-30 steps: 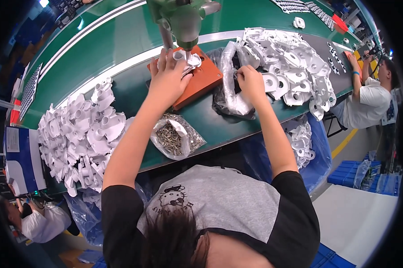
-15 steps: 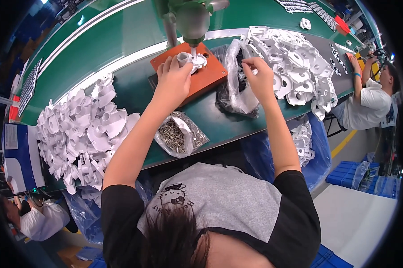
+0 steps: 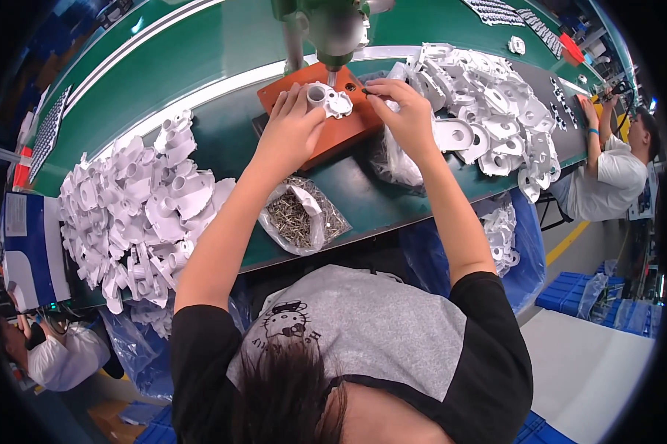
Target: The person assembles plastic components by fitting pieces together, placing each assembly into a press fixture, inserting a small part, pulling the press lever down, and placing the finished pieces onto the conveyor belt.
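Green surface [image 3: 378, 211]; left heap [image 3: 141, 214], right heap [image 3: 496, 111] loose | white part [image 3: 337, 103] on orange block [image 3: 341, 137]; left grip [image 3: 293, 129] holding it | right grip [image 3: 406, 115] pinching dark piece [image 3: 366, 92], unplaced

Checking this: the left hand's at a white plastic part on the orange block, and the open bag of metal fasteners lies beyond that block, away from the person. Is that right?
Not quite: in the head view, the open bag of metal fasteners lies nearer the person than the orange block. The left hand is indeed at the white plastic part.
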Demonstrator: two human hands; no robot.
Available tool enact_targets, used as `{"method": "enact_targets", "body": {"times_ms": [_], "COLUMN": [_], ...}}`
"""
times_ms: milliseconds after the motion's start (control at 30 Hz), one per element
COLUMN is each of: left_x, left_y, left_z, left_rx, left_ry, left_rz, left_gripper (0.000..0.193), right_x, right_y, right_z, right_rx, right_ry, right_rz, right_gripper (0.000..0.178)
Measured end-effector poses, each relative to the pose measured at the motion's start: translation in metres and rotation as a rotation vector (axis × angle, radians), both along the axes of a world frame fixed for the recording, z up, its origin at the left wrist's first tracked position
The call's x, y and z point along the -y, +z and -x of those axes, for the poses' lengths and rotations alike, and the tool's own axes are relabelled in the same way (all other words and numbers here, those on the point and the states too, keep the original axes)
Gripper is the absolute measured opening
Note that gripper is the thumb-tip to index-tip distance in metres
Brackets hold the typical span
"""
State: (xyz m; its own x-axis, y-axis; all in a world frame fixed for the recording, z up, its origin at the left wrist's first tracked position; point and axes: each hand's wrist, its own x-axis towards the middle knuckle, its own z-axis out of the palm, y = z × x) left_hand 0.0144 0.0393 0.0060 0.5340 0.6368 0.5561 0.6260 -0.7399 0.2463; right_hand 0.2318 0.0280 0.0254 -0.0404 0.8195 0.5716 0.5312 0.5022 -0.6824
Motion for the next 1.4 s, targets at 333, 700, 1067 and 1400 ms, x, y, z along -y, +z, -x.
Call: {"method": "enact_targets", "body": {"times_ms": [333,700,1067,1400], "left_x": [0.003,0.001,0.0,-0.004], "left_y": [-0.002,0.001,0.0,0.001], "left_z": [-0.005,0.001,0.01,0.009], "left_rx": [-0.077,-0.196,-0.043,-0.141], "left_ry": [0.167,0.077,-0.017,0.054], "left_rz": [-0.112,-0.01,0.087,0.186], "left_gripper": [0.018,0.024,0.028,0.039], "right_x": [-0.026,-0.033,-0.033,0.053], "right_y": [-0.005,-0.014,-0.018,-0.003], "right_z": [0.028,0.026,0.028,0.074], "right_rx": [0.0,0.006,0.466,0.475], "right_ry": [0.098,0.079,0.16,0.144], "right_rz": [0.054,0.027,-0.232,-0.27], "right_gripper": [0.016,0.014,0.017,0.019]}}
